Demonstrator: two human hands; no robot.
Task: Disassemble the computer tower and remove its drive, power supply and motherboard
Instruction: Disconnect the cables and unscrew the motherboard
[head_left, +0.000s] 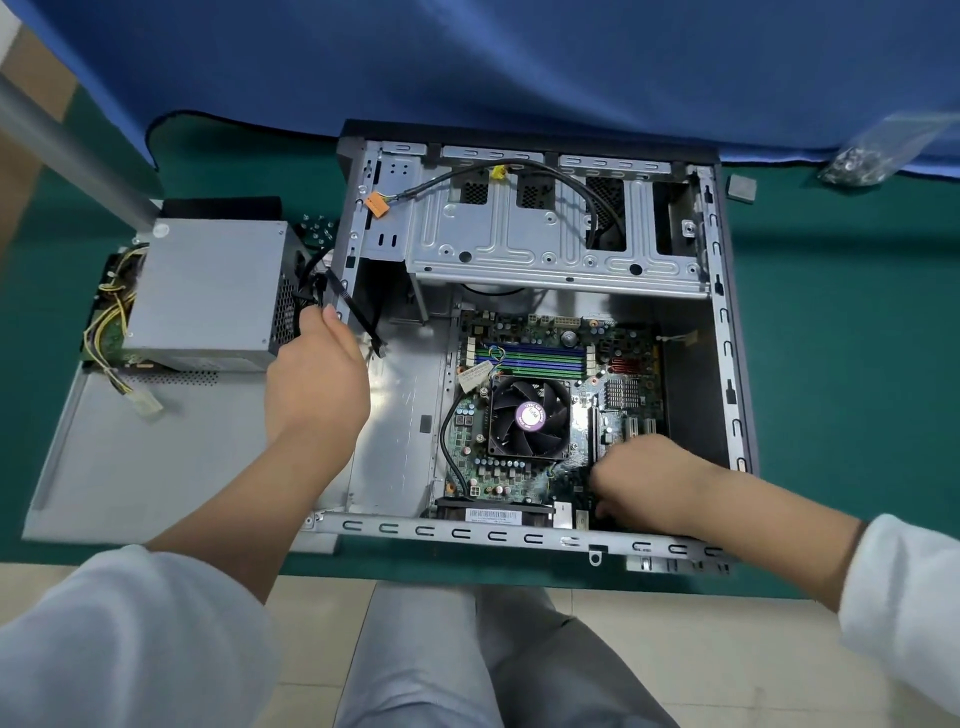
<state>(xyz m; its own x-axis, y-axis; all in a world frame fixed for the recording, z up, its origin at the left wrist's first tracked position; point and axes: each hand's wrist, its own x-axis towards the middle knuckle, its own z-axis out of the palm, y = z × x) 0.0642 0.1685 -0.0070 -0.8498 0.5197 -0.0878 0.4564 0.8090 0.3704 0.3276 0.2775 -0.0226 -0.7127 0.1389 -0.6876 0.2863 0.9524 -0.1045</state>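
Left hand (317, 374) sits at the left wall of the computer tower (530, 332), fingers curled and pinching a bundle of black cables (332, 291) that loops up over the case edge; 1 flat black lead hangs down from it inside the case. Right hand (647, 478) is low in the near right corner of the case, fingers curled down onto the motherboard (550, 395) edge near the rear ports; cannot tell what it grips, the fingertips are hidden. Both forearms come out of white sleeves. Motherboard lies flat in the case, CPU fan (529, 417) in the middle, blue and green RAM slots (540, 358) just behind the fan. Metal drive cage (550, 234) spans the far side of the case, with a black cable draped across it and an orange connector (377, 206) at its left end. Power supply (208, 296) is out of the case, sitting just left of it on the grey side panel (130, 467), with yellow and black wires spilling from its left side. All on a green table mat (841, 322); blue cloth (519, 67) behind. Small screws (317, 228) lie between power supply and case. Clear bag of screws (872, 156) at far right, small grey square part (741, 187) near it.
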